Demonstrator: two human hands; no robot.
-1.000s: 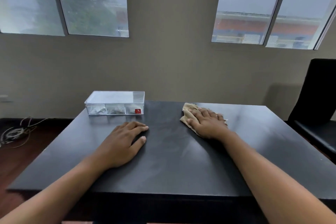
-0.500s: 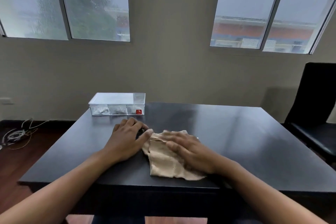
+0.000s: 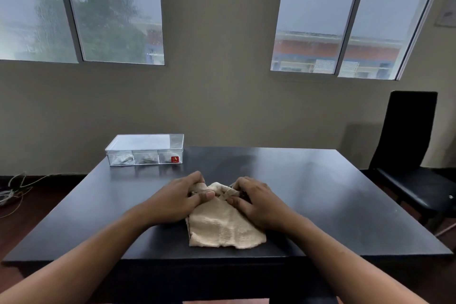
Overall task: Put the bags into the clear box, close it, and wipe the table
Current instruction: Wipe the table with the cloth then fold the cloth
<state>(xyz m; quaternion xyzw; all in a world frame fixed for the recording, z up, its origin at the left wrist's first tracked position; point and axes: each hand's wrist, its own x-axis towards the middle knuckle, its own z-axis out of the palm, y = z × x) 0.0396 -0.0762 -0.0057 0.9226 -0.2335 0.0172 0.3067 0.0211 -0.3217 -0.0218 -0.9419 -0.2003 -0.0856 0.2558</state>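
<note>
A beige cloth [image 3: 223, 226] lies near the front edge of the black table [image 3: 308, 192]. My left hand [image 3: 176, 198] and my right hand [image 3: 256, 201] both pinch the cloth's far edge, which is bunched up between them. The clear box [image 3: 145, 149] stands at the table's far left corner with its lid on. Small bags [image 3: 137, 159] show through its front wall, next to a red label.
A black chair [image 3: 409, 155] stands off the table's right side. Loose cables [image 3: 12, 192] lie on the wooden floor at the left. A wall with two windows is behind the table.
My right hand dragged the cloth from the far middle of the table to the near edge. My left hand moved onto it, and both hands now grip its far edge.
</note>
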